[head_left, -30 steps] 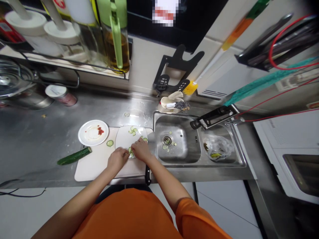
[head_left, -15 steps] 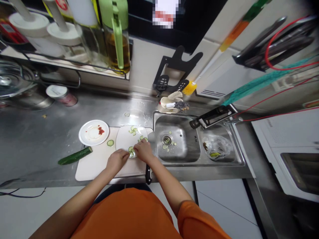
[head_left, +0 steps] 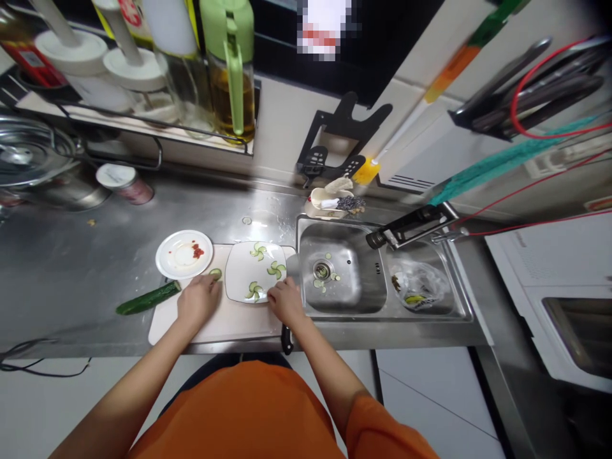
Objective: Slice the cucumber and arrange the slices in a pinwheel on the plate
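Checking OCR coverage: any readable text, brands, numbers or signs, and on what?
None readable.
Red-labelled bottle: label too small.
Yellow container: red sign, blurred and cut off.
Pink can: any print blurred.
Pixelated patch on black panel: unreadable.
White appliance: faint marking, too small.

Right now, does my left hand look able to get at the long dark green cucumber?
Probably yes: your left hand is close beside the long dark green cucumber, with nothing visible between them, though its fingers are at a round green cucumber slice.
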The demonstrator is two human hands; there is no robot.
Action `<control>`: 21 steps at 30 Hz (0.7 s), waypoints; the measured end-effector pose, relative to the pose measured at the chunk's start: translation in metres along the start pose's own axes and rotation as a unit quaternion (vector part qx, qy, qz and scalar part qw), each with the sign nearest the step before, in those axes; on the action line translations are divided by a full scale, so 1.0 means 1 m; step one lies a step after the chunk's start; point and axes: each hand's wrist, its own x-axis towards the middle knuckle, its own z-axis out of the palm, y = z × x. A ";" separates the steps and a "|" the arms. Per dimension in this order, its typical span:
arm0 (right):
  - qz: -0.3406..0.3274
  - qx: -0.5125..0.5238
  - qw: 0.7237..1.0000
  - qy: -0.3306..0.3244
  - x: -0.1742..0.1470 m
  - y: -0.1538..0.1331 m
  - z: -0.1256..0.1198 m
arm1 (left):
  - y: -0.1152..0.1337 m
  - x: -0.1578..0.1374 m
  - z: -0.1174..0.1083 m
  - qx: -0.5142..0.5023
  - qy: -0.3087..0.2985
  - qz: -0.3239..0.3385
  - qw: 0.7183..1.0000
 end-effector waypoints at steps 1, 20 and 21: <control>-0.002 -0.005 1.000 0.005 -0.002 0.001 0.002 | -0.001 0.002 -0.002 0.015 -0.003 -0.009 1.000; 0.080 0.054 0.994 0.059 -0.014 -0.001 0.000 | 0.001 0.019 0.001 0.047 -0.011 -0.034 0.998; 0.080 0.061 0.993 0.057 -0.013 -0.002 -0.001 | 0.000 0.019 0.000 0.041 -0.016 -0.036 0.998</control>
